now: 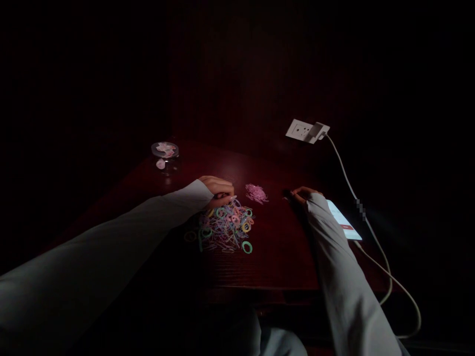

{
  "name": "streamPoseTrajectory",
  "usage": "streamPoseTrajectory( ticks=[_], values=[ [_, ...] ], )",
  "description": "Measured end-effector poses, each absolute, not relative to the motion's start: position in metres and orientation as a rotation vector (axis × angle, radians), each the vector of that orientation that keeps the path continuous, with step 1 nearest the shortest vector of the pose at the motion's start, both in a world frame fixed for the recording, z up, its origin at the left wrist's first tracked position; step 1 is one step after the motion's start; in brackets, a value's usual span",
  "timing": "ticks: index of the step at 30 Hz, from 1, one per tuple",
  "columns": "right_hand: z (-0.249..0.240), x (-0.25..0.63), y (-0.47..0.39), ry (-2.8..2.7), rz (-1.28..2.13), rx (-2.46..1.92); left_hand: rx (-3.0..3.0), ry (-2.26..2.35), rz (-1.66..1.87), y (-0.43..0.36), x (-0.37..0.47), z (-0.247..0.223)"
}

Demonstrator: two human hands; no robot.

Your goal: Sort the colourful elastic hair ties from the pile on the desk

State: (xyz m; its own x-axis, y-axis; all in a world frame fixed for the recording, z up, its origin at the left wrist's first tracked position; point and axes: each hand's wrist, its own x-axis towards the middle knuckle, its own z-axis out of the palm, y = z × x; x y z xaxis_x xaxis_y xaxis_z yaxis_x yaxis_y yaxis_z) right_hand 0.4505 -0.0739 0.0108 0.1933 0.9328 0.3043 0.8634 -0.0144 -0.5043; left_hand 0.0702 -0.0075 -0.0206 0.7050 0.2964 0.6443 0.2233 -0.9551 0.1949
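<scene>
A heaped pile of mixed coloured hair ties (228,227), thin bands and thicker green, yellow and pink rings, lies on the dark red table. My left hand (218,189) is at the pile's far edge with its fingers curled together; whatever they may hold is hidden. Just beyond and to the right sits a smaller heap of thin pink elastic bands (257,193). Farther right, my right hand (306,193) is low over the table, fingers pinched. A faint pale speck shows by its fingertips, too dim to name.
A clear round container (165,157) with pink-and-white patterning stands at the back left. By my right forearm lies a lit phone (343,220). A pale cable (345,170) runs from a charger in the wall socket (298,130) and loops down at the right.
</scene>
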Motion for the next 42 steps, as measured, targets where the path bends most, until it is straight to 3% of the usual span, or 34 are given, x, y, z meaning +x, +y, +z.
streamPoseTrajectory(
  ticks=[13, 19, 26, 42],
  values=[
    [0.007, 0.455, -0.068, -1.726, 0.102, -1.912, 2.811, 0.404, 1.082, -0.006, 0.07, -0.021],
    [0.009, 0.41, -0.062, -1.71, -0.076, -1.57, 2.798, 0.401, 1.088, -0.008, 0.07, -0.019],
    [-0.001, 0.322, -0.072, -2.209, 0.055, -1.178, 2.774, 0.394, 1.111, -0.008, 0.07, -0.017],
    [-0.015, 0.326, -0.059, -2.22, -0.029, -1.199, 2.759, 0.415, 1.078, -0.008, 0.069, -0.018]
  ],
)
